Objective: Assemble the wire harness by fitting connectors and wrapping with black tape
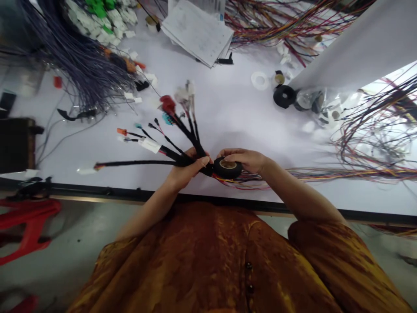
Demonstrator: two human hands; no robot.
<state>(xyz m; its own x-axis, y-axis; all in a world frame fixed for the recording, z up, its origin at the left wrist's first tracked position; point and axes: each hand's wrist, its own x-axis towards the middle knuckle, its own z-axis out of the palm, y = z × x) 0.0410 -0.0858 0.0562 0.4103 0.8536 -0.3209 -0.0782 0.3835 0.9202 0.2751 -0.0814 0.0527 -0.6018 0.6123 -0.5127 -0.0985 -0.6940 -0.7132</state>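
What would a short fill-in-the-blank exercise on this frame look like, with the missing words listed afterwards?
1. The right hand holds a black roll of ____.
2. The left hand grips the wire bundle where its wrapping is ____ in colour.
3. The heap of connectors at the upper left of the picture mixes white pieces with bright ____ ones.
4. Near the top of the picture, the white sheets lying on the table are made of ____.

Missing words: tape; black; green; paper.
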